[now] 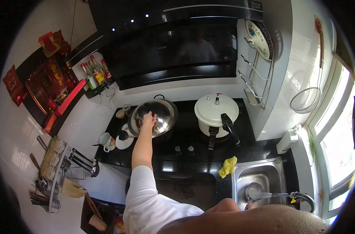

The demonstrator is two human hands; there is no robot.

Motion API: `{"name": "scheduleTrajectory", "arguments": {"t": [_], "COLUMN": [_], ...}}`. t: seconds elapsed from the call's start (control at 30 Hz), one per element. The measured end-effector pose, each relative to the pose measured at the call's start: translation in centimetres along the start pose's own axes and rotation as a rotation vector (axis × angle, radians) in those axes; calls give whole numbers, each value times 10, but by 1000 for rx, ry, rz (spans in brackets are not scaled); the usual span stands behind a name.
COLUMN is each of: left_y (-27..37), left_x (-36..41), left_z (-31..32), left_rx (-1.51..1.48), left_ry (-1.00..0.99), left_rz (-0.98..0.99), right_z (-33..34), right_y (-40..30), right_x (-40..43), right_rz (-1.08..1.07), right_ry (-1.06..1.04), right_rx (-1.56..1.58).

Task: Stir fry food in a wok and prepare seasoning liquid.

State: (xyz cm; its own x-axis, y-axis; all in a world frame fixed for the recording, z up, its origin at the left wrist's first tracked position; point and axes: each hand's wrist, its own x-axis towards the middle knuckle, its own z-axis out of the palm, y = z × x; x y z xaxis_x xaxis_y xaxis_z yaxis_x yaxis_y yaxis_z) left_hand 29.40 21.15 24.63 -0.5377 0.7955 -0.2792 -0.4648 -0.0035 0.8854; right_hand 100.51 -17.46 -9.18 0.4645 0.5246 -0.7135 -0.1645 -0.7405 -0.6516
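Observation:
My left hand [150, 118] reaches forward and grips the top of a shiny domed wok lid [164, 117]. The lid lies over a wok on the left side of the stove, and the wok's black loop handle [159, 96] shows behind it. At the lower right, my right hand [250, 205] holds a round metal bowl [254, 190] by its near edge, inside the steel sink [239, 172]. The faucet's clear nozzle [264, 195] points over the bowl. My head and shoulder hide most of the right arm.
A cream pressure cooker [215, 108] with black handles stands on the right burner. A yellow cloth [228, 167] lies beside the sink. Left of the wok are a white enamel mug [107, 142] and a plate [124, 143]. A utensil rack [56, 175] hangs on the left wall.

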Motion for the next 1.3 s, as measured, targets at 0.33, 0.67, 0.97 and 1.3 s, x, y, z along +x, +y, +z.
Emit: {"name": "scheduleTrajectory", "arguments": {"t": [0.33, 0.67, 0.97, 1.3], "left_y": [-1, 12, -1, -51], "left_x": [-31, -49, -90, -201], "left_z": [29, -27, -216, -172], "left_rx": [86, 103, 942, 746], "left_ry": [-1, -32, 186, -226], "left_rz": [-78, -187, 418, -128], "right_z": [1, 15, 12, 55], "right_y": [37, 43, 45, 17], "right_x": [48, 26, 39, -74], "right_rz": [97, 15, -285, -343], "right_ry": [-45, -104, 288, 199], "right_rx": [66, -144, -399, -173]}}
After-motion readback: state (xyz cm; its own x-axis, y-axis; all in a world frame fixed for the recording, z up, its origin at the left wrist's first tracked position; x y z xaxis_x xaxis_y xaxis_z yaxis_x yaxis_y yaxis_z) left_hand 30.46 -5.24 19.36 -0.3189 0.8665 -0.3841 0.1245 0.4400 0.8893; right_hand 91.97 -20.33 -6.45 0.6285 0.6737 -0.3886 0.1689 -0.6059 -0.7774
